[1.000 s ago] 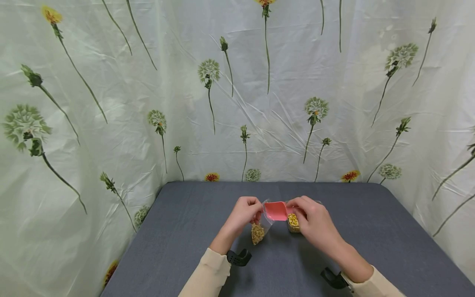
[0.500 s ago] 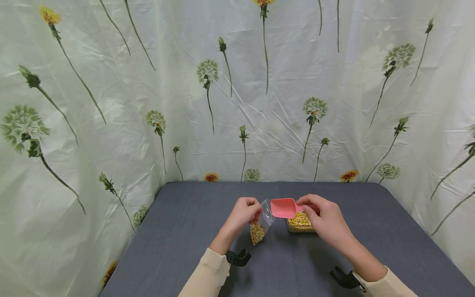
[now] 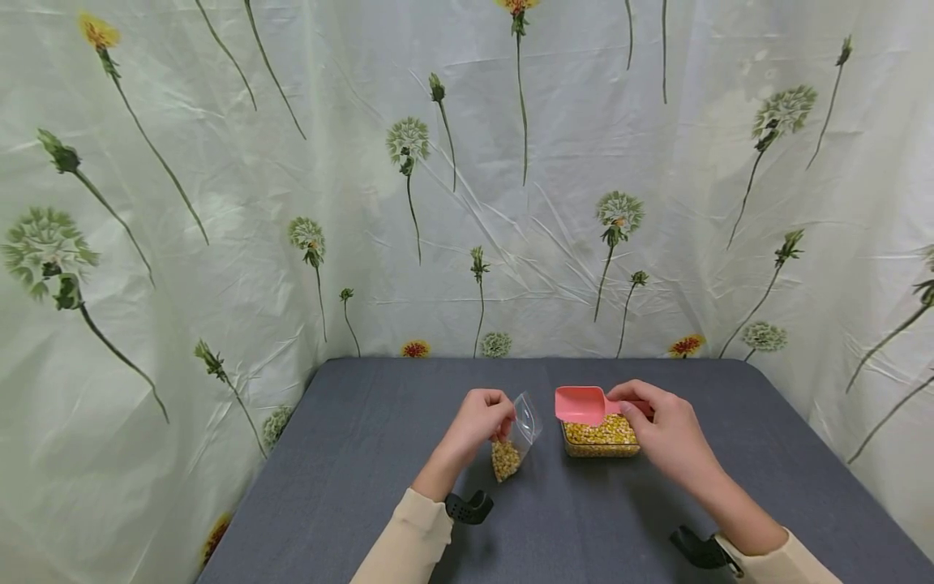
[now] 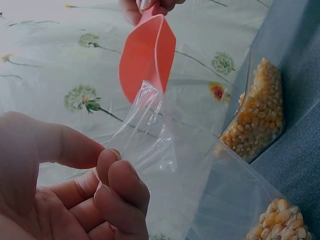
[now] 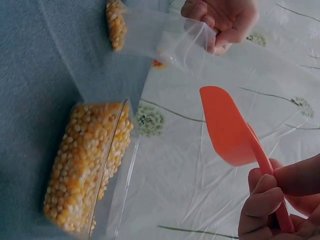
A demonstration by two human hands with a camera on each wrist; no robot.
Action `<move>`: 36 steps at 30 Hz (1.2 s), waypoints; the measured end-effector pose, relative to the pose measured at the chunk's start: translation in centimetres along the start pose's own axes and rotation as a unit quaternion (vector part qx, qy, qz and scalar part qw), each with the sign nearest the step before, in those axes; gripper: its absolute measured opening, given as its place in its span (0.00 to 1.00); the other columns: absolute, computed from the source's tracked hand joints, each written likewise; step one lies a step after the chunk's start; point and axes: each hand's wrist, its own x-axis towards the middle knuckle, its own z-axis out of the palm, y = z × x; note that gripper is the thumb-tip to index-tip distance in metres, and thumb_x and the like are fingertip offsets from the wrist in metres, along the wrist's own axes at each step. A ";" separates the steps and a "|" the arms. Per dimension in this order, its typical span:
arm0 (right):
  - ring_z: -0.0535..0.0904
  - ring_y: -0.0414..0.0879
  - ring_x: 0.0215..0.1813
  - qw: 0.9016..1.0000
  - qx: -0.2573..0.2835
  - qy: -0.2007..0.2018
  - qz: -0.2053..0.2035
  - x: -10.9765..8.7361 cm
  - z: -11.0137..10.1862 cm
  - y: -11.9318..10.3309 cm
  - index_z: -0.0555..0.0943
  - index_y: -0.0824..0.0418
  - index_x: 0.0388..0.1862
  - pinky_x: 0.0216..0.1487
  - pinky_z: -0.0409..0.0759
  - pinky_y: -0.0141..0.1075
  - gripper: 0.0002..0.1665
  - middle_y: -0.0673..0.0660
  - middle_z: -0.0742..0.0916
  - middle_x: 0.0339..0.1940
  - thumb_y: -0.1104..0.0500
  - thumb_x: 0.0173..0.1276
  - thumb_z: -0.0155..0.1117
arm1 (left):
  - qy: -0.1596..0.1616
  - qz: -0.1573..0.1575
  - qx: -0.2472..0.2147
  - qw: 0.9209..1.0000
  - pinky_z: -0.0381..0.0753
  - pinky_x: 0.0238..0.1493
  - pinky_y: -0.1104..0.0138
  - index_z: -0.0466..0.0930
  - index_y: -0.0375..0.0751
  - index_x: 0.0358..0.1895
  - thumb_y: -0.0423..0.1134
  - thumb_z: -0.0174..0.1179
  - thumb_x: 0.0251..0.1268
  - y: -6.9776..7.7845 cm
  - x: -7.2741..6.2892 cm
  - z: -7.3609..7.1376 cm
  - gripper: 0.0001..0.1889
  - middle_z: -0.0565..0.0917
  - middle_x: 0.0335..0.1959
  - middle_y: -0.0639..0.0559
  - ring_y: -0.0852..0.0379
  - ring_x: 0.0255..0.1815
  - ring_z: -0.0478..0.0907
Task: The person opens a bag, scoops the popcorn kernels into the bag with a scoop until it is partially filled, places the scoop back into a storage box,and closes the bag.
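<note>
My left hand (image 3: 477, 420) pinches the top edge of a clear plastic bag (image 3: 525, 422), which hangs with corn kernels (image 3: 505, 460) gathered in its bottom corner. In my right hand (image 3: 667, 430) is a pink-red scoop (image 3: 580, 405), gripped by its handle between thumb and fingers. The scoop's bowl looks bare inside in the left wrist view. It hovers over the left part of a clear rectangular container (image 5: 95, 165) filled with corn kernels. In the head view the bag's mouth stands a little left of the scoop, apart from it.
A dark grey cloth covers the table (image 3: 394, 454). Behind its far edge hangs a pale curtain (image 3: 540, 243) printed with dandelions. Black wrist straps (image 3: 470, 507) sit on both wrists.
My right hand has drawn the scoop rightward, away from the bag's mouth to above the container, bringing more of the container into view. The left hand and bag have stayed almost still.
</note>
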 end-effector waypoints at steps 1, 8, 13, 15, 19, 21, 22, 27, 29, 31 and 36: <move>0.71 0.41 0.23 1.000 -0.002 -0.001 0.000 0.0 -0.1 0.2 0.85 0.54 0.46 0.24 0.68 0.35 0.10 0.48 0.84 0.28 0.67 0.72 0.63 | -0.001 0.000 0.000 1.000 0.71 0.19 0.63 0.78 0.23 0.30 0.32 0.57 0.64 0.0 0.0 0.0 0.11 0.74 0.14 0.50 0.50 0.16 0.72; 0.72 0.43 0.23 1.000 -0.024 0.004 0.008 -0.1 -0.6 1.3 0.84 0.54 0.46 0.24 0.69 0.36 0.09 0.48 0.85 0.29 0.66 0.72 0.63 | -0.007 0.001 0.001 1.000 0.71 0.21 0.61 0.78 0.26 0.28 0.32 0.57 0.63 0.0 0.0 0.0 0.10 0.74 0.14 0.50 0.52 0.16 0.72; 0.70 0.42 0.21 0.999 -0.036 0.004 0.016 -0.1 -0.7 2.2 0.84 0.55 0.46 0.23 0.68 0.36 0.10 0.49 0.84 0.29 0.67 0.72 0.62 | -0.011 0.005 0.001 1.000 0.72 0.22 0.60 0.77 0.33 0.24 0.32 0.57 0.63 -0.1 -0.1 0.0 0.10 0.74 0.14 0.50 0.50 0.16 0.72; 0.70 0.42 0.21 0.999 -0.039 0.002 0.023 -0.1 -0.8 2.6 0.84 0.55 0.46 0.22 0.67 0.36 0.10 0.49 0.84 0.29 0.66 0.73 0.61 | -0.011 0.005 0.001 1.000 0.73 0.22 0.60 0.78 0.34 0.24 0.33 0.57 0.63 -0.1 0.0 0.1 0.10 0.74 0.14 0.50 0.49 0.17 0.73; 0.69 0.43 0.20 0.998 -0.045 -0.005 0.037 0.1 -0.8 3.4 0.84 0.56 0.47 0.22 0.66 0.36 0.09 0.51 0.85 0.30 0.65 0.74 0.59 | -0.011 0.003 0.002 1.000 0.73 0.22 0.60 0.78 0.37 0.23 0.33 0.57 0.64 -0.2 0.0 0.1 0.10 0.74 0.14 0.51 0.46 0.18 0.74; 0.69 0.44 0.20 0.998 -0.047 -0.009 0.043 0.2 -0.8 3.8 0.84 0.57 0.47 0.21 0.66 0.37 0.10 0.52 0.85 0.32 0.65 0.74 0.58 | -0.010 0.003 0.003 1.000 0.73 0.22 0.61 0.78 0.37 0.22 0.33 0.57 0.64 -0.2 0.0 0.2 0.10 0.74 0.14 0.51 0.45 0.18 0.74; 0.69 0.44 0.20 0.998 -0.048 -0.011 0.046 0.2 -0.8 4.0 0.84 0.58 0.47 0.20 0.66 0.37 0.10 0.52 0.85 0.32 0.66 0.74 0.58 | -0.009 0.004 0.002 1.000 0.73 0.21 0.61 0.78 0.37 0.23 0.32 0.57 0.63 -0.2 0.0 0.2 0.10 0.74 0.14 0.50 0.45 0.18 0.74; 0.69 0.45 0.20 0.996 -0.054 -0.025 0.060 0.6 -0.8 5.0 0.84 0.59 0.47 0.20 0.66 0.37 0.11 0.53 0.85 0.33 0.66 0.74 0.55 | -0.007 0.000 -0.003 1.000 0.73 0.21 0.62 0.78 0.33 0.24 0.31 0.58 0.63 -0.2 0.0 0.2 0.09 0.74 0.15 0.50 0.49 0.17 0.73; 0.70 0.46 0.21 0.996 -0.057 -0.032 0.062 0.7 -0.9 5.3 0.84 0.59 0.47 0.21 0.66 0.38 0.11 0.54 0.86 0.34 0.66 0.74 0.55 | -0.007 -0.001 -0.004 1.000 0.73 0.21 0.62 0.78 0.30 0.25 0.31 0.58 0.63 -0.2 0.0 0.2 0.09 0.74 0.15 0.49 0.49 0.16 0.73; 0.70 0.46 0.22 0.996 -0.060 -0.039 0.060 0.9 -1.0 5.7 0.84 0.60 0.48 0.21 0.66 0.38 0.12 0.56 0.86 0.36 0.66 0.73 0.54 | -0.008 -0.001 -0.004 1.000 0.73 0.21 0.62 0.78 0.29 0.26 0.31 0.58 0.63 -0.3 0.0 0.2 0.09 0.74 0.15 0.49 0.49 0.16 0.73; 0.68 0.45 0.21 0.994 -0.084 -0.053 0.045 1.3 -1.3 6.5 0.84 0.63 0.47 0.21 0.65 0.39 0.12 0.59 0.86 0.36 0.68 0.72 0.54 | -0.012 -0.002 -0.001 1.000 0.74 0.22 0.61 0.78 0.30 0.26 0.32 0.57 0.64 -0.3 0.0 0.2 0.10 0.74 0.14 0.50 0.50 0.15 0.73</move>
